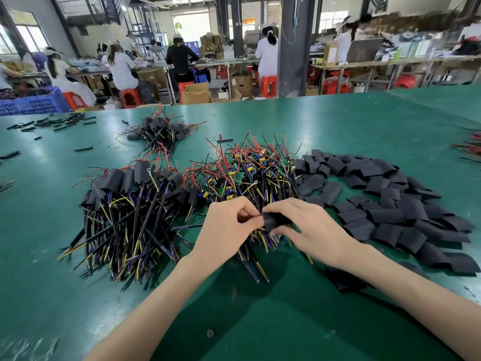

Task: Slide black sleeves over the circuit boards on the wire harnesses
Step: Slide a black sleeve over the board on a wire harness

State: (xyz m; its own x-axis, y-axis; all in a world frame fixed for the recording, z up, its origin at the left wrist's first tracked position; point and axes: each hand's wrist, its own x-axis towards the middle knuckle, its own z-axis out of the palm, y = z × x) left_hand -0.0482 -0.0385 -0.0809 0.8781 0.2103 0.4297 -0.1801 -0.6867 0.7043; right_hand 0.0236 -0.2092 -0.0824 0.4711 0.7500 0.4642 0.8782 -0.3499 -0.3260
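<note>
A black sleeve (273,220) is held between both hands over the front of the middle pile. My right hand (307,227) grips it from the right, thumb and fingers curled round it. My left hand (229,222) pinches its left end; what lies inside the sleeve is hidden. Behind the hands lies a pile of bare green circuit boards (250,170) with red, black and yellow wires. A pile of sleeved harnesses (130,188) lies to the left. Several flat loose black sleeves (385,201) spread out on the right.
The green table (338,126) stretches far back. A smaller bundle of sleeved harnesses (161,131) lies at the back, black tube offcuts (59,122) at the far left. Red wires (468,144) show at the right edge. People work at benches beyond the table.
</note>
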